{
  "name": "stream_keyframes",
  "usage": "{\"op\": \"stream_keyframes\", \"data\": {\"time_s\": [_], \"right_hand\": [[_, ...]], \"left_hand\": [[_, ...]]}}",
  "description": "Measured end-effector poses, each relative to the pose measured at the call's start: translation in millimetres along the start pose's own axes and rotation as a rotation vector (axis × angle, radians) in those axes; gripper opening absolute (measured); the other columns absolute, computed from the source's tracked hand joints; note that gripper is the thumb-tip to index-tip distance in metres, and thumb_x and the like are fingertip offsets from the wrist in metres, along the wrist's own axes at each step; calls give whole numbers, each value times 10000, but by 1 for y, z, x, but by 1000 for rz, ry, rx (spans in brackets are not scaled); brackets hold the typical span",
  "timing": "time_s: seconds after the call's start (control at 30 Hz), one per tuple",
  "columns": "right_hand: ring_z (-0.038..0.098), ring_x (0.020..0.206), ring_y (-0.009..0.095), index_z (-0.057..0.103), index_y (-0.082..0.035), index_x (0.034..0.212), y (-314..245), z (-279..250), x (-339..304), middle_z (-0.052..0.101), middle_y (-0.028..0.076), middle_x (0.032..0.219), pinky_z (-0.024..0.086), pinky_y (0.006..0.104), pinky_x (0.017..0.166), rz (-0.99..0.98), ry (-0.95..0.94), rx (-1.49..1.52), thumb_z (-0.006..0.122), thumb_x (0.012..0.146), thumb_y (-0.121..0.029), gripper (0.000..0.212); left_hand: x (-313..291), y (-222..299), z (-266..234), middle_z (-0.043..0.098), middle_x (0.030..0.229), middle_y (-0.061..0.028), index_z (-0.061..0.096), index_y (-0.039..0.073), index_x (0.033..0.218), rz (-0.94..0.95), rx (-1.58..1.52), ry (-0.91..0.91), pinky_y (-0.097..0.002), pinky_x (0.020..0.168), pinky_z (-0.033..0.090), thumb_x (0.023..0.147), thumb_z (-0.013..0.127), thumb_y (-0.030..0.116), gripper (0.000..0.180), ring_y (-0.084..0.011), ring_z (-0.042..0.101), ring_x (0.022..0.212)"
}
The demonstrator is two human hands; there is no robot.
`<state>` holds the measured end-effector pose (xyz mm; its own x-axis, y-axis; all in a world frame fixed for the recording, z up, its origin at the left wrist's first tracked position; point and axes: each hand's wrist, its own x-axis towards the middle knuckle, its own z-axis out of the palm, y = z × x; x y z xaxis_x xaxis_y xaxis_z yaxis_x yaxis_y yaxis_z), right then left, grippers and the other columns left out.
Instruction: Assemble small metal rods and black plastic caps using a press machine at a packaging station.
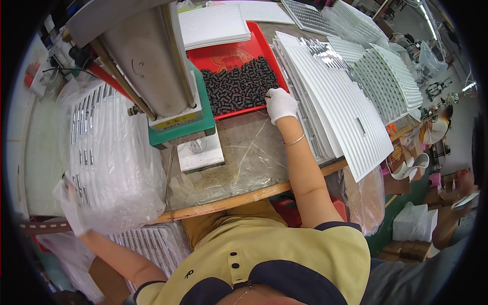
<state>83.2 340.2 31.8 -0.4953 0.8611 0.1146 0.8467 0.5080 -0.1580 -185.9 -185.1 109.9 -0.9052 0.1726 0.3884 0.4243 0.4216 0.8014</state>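
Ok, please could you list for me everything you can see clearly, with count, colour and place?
Machine: one, silver and green, left half of the table
Block: one, white, at the machine's near side
Shallow tray: one, red, right of the machine
Short tubes: many, black, in the red tray
Ribbed panels: many, white, stacked right, back and left
Rods: many, silver, on the left panels
Plastic film: count unclear, clear, around the left panels
Table: one, grey, centre
Box: one, white, lower right
Shirt: one, yellow and navy, bottom
Left hand: one, white-gloved, beside the left panels
Right hand: one, white-gloved, fingers at the tubes
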Motion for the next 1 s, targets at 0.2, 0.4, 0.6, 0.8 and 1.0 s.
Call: {"op": "stream_keyframes", "data": {"time_s": [0.2, 0.4, 0.6, 0.8, 1.0], "right_hand": [[624, 863, 295, 671, -162, 878, 5, 13, 3, 637, 99, 912, 495, 410, 738, -88, 107, 54, 582, 809, -252, 144], [606, 759, 274, 670, -65, 820, -7, -83, -76, 629, 101, 802, 480, 343, 682, -423, -26, 704, 642, 744, -102, 90], [594, 685, 250, 642, -28, 796, -28, -107, -114, 608, 91, 741, 476, 308, 633, -776, -19, 600, 662, 712, -53, 89], [602, 750, 281, 631, -107, 837, -36, -114, -123, 601, 66, 806, 487, 381, 691, -843, -101, 248, 605, 752, -189, 121], [608, 831, 301, 609, -70, 947, 8, -131, -29, 636, 143, 874, 477, 357, 765, -458, -102, 396, 544, 826, -169, 169]], "left_hand": [[-118, 93, 71, 473, 692, -20, 503, 45, 797, 225, -236, -555, -254, 530, 363, 568, 594, 22, 247, -123, 436, 601], [-147, 119, 232, 576, 763, -85, 550, 1, 913, -113, -305, -743, -290, 560, 428, 767, 669, 150, 241, -145, 525, 609], [-159, 125, 252, 584, 714, -76, 535, -5, 874, -79, -427, -687, -287, 609, 446, 742, 729, 190, 304, -154, 538, 643], [-166, 125, 251, 579, 715, -122, 535, 18, 850, 147, -251, -596, -304, 617, 451, 728, 735, 196, 294, -195, 546, 638], [-168, 116, 246, 594, 745, -41, 549, 28, 868, -257, -578, -730, -238, 493, 405, 787, 672, 107, 167, -84, 493, 547]]}}
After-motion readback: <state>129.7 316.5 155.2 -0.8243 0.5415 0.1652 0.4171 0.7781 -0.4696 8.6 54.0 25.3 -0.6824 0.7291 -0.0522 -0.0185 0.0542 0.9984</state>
